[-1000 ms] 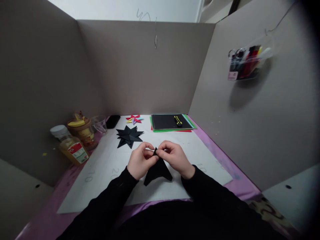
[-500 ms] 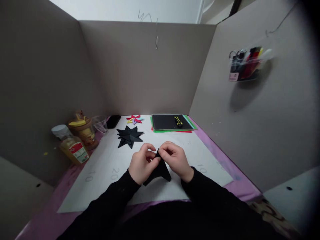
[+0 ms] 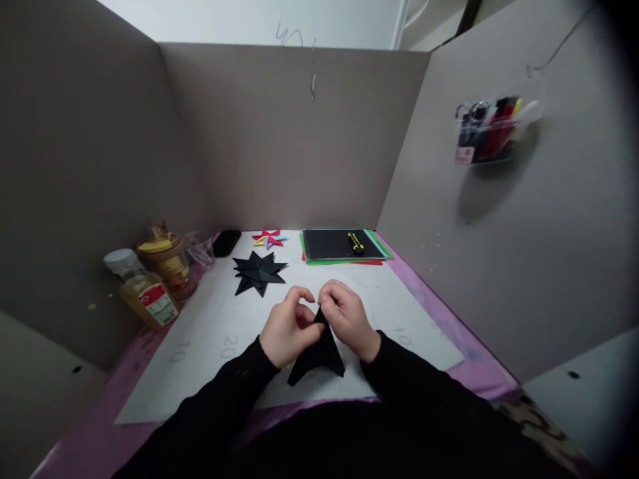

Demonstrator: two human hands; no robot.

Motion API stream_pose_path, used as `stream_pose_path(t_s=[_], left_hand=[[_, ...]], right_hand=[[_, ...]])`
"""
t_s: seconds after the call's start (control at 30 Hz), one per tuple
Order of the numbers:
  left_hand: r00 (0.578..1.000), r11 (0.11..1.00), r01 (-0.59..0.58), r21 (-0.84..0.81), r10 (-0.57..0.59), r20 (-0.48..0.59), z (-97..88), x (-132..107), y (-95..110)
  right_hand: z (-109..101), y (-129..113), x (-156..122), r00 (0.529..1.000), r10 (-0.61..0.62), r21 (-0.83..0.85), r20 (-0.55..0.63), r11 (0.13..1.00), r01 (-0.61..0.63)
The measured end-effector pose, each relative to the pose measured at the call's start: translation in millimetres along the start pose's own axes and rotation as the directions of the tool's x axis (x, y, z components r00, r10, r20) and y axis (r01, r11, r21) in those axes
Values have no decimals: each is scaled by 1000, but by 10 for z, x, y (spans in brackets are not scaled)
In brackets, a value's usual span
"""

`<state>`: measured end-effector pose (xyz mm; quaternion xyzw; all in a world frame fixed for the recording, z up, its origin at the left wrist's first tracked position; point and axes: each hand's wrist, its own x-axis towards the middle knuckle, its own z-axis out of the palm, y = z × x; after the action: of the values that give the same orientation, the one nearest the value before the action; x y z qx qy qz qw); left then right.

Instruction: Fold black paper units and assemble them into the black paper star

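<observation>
A piece of folded black paper hangs between my hands, its narrow tip up and two spread points down toward me. My left hand pinches its upper left side with the thumb in front. At the top, the fingers of my right hand are closed on the tip and cover it. Beyond my left hand lies a black folded-paper star with several points. Farther back is a smaller multicoloured paper star.
A stack of coloured paper bears a yellow-and-black cutter. At the left stand a glue bottle, a brown pot and a clear cup, near a black phone. A clear pouch of tools hangs on the right panel.
The black paper's lower points have dropped slightly toward me, and more of its front shows. Both hands keep their pinch near its tip.
</observation>
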<state>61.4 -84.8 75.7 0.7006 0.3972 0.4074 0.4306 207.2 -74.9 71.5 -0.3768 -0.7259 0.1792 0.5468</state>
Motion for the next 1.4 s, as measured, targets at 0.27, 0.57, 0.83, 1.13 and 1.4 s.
stream_pose_path(t_s=[0.27,0.57,0.83,1.13,1.4], left_hand=[[998,980,69,-188,-67,18,4,37,-34],[997,987,51,-152,-42,61,-5,-8,44],[972,978,-122,-171,83,-220,-348,79,198],[689,744,-519,422,656,-308,-309,-65,114],[441,419,-666,617,889,-127,-333,-102,144]], right_hand=[[-139,-34,93,960,252,233,120,933,-274],[-126,-209,108,991,104,19,85,994,-106],[-355,-332,347,998,-17,5,-52,1000,18],[-36,-328,-56,859,-490,-260,-144,857,445],[-45,-248,-155,740,-649,-333,-175,747,576]])
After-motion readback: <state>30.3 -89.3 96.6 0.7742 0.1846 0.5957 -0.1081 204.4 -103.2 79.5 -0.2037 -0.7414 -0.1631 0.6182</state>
